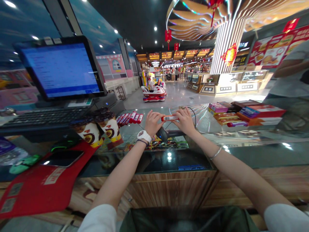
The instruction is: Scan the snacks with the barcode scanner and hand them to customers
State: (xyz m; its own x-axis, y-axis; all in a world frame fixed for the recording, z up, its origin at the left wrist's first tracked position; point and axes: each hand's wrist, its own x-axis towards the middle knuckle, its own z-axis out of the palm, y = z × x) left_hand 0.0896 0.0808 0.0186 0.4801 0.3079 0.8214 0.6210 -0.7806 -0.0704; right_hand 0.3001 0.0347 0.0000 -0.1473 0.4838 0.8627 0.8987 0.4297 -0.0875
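Observation:
Above the glass counter (166, 161), a small red candy roll (169, 118) with a pale printed label lies level between both my hands. Its left end is pinched by my left hand (154, 123), which has a white watch at the wrist. My right hand (184, 121) grips the other end. Just below them a dark handheld scanner (163, 134) rests on the counter, its cable running to the right. Several similar red candy rolls (129, 118) lie in a row left of my hands.
To the left stand a monitor (62, 71), a keyboard (43, 117) and two lidded cups (110, 129). A phone (63, 158) lies on a red mat (41, 196). Boxed sweets (256, 112) are stacked at right. A person (293, 69) stands beyond the counter at far right.

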